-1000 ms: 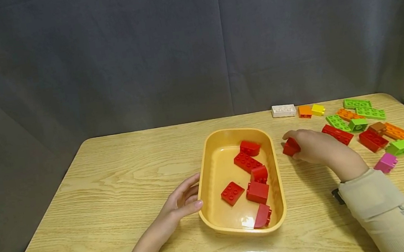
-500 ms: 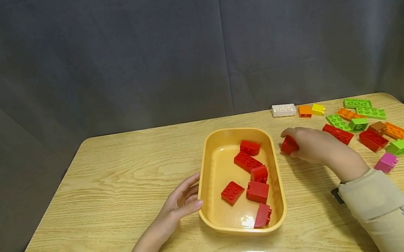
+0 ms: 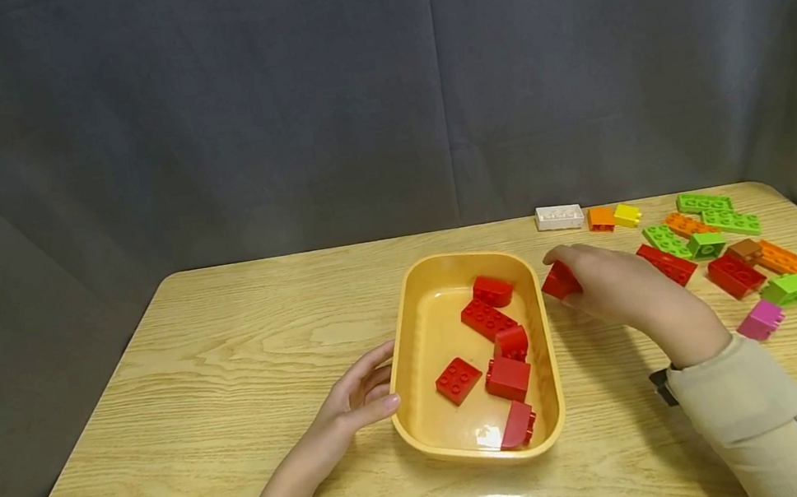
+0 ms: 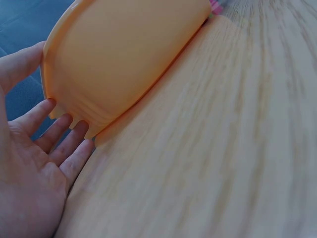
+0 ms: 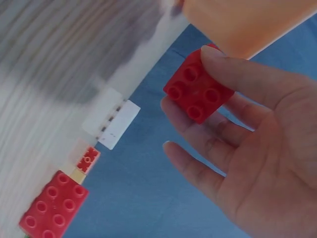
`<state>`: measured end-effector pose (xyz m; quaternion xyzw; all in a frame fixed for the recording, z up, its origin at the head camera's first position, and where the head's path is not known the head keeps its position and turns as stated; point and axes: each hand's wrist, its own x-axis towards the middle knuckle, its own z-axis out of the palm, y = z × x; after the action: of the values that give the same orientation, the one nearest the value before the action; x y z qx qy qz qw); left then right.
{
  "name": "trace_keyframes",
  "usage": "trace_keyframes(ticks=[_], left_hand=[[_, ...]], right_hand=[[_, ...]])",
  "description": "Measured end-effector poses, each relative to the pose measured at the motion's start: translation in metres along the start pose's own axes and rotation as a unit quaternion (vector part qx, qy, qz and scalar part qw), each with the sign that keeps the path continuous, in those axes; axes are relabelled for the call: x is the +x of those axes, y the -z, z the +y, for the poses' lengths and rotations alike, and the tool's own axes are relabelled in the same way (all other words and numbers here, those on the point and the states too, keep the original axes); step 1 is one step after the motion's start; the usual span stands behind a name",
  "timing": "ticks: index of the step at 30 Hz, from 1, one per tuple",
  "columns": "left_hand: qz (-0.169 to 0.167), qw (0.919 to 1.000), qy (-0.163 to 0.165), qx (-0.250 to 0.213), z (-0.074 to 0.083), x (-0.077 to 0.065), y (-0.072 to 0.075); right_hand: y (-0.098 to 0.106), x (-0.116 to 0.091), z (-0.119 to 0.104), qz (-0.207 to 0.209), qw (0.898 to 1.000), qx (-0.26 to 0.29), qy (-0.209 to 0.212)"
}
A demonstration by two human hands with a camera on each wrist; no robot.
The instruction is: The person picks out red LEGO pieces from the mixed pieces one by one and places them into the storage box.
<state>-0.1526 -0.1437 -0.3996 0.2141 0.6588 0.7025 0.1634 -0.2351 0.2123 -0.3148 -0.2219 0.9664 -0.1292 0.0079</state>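
Observation:
A red building brick (image 5: pixel 195 91) with studs is pinched between the thumb and fingers of my right hand (image 3: pixel 616 288), just off the right rim of a yellow-orange plastic bin (image 3: pixel 415 321). In the right wrist view its studs face the camera. My left hand (image 3: pixel 357 399) rests against the bin's left side. In the left wrist view the fingertips touch the outer wall and the thumb lies at the rim; the fingers are nearly straight. Inside the bin lie several red bricks (image 3: pixel 508 378), including a flatter studded one (image 3: pixel 458 380) set apart on the left.
On the right of the wooden table (image 3: pixel 245 334) are scattered bricks: red (image 3: pixel 735 276), orange (image 3: pixel 788 260), green (image 3: pixel 787 289) and pink (image 3: pixel 761 320). A white brick (image 3: pixel 559 217), a small orange one (image 3: pixel 601 219) and a yellow one (image 3: pixel 627 214) lie near the back edge. A dark curtain (image 3: pixel 292 112) hangs behind.
My right hand has lifted the red brick slightly and carried it left, closer to the bin's rim. The left hand and the bin have stayed in place.

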Motion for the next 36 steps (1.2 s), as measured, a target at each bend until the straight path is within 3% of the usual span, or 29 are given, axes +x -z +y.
trace_keyframes(ticks=[8,25,36], left_hand=[[0.000,1.0000,0.000,0.003,0.000,0.000,0.000],[0.000,1.0000,0.001,0.003,0.001,0.000,0.000],[0.001,1.0000,0.005,0.004,0.001,0.000,0.000]], right_hand=[[0.005,-0.004,-0.009,0.035,0.999,-0.018,0.024],[0.017,-0.008,-0.017,0.034,0.999,-0.028,0.000],[0.019,-0.010,-0.023,0.071,0.996,-0.035,0.037]])
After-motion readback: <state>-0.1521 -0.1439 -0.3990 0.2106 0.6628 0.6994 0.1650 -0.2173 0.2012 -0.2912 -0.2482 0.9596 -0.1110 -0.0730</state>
